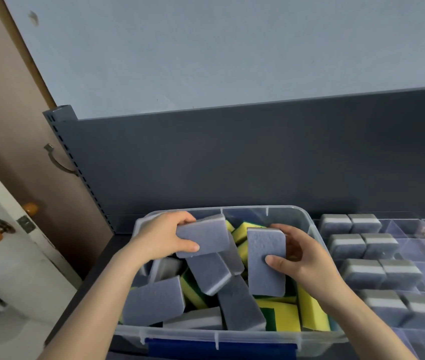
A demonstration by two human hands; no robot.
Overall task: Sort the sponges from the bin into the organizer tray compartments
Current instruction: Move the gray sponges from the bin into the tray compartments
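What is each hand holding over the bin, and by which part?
The left hand grips the tilted grey sponge by its left end; the right hand grips the upright grey sponge along its right edge, thumb on the front face.

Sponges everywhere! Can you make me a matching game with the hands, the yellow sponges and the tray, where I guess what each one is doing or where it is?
Things:
1. left hand
2. right hand
3. yellow sponges
4. organizer tray

Places or states:
A. right of the bin, holding rows of grey sponges
B. piled loose in the bin
C. grips the upright grey sponge
D. grips the sideways grey sponge

Pairs: 1-D, 2-C, 3-B, 4-A
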